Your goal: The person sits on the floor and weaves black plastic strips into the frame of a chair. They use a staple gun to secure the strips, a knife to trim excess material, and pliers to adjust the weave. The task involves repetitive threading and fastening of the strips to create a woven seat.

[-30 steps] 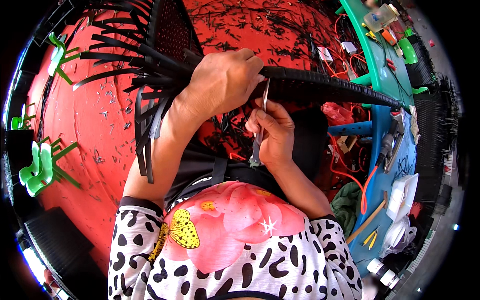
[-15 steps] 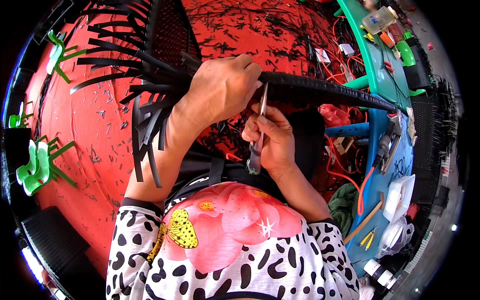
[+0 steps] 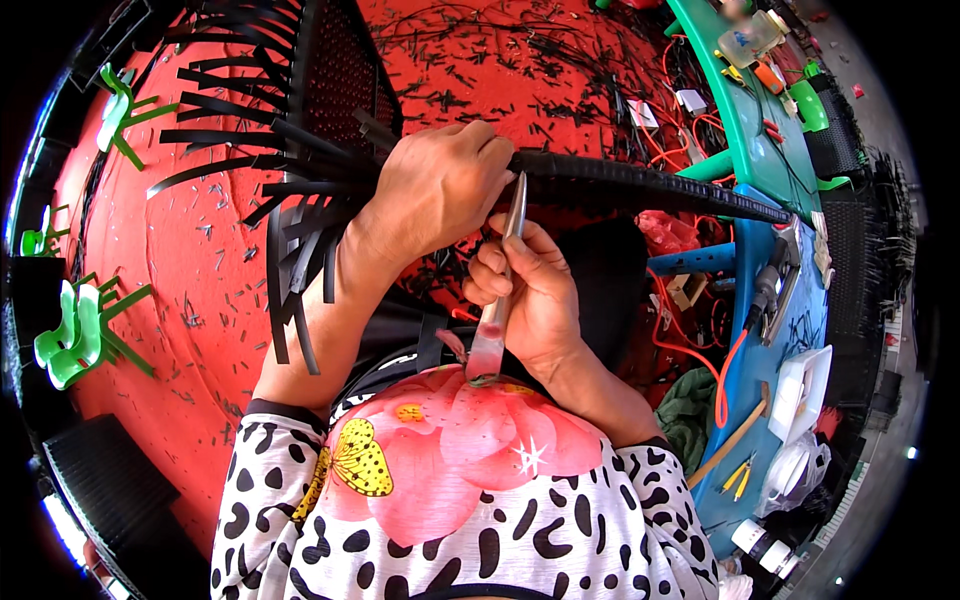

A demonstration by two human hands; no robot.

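A black woven piece of plastic strips (image 3: 650,182) stretches across in front of me, its thick rim running off to the right. My left hand (image 3: 440,188) is closed over this rim near its corner, fingertips pinching the edge; whether a strip end lies between them is hidden. Long loose black strips (image 3: 235,106) fan out leftward past my left wrist. My right hand (image 3: 535,290) grips a tapered, shiny metal tool (image 3: 494,325), pointed at its upper end. Its tip meets the rim right beside my left fingertips, while the wide lower end lies before my shirt.
Along the right stand a green stool (image 3: 735,110) and a blue table (image 3: 725,480). A power tool (image 3: 768,290), a hammer (image 3: 735,440), yellow-handled pliers (image 3: 737,478) and a white tray (image 3: 800,395) lie there. Green chairs (image 3: 75,335) stand left on the red, scrap-strewn floor (image 3: 190,330).
The tool's wide end has swung left and toward my body, with my right hand shifting slightly left. My left hand has moved slightly left and down, still on the rim.
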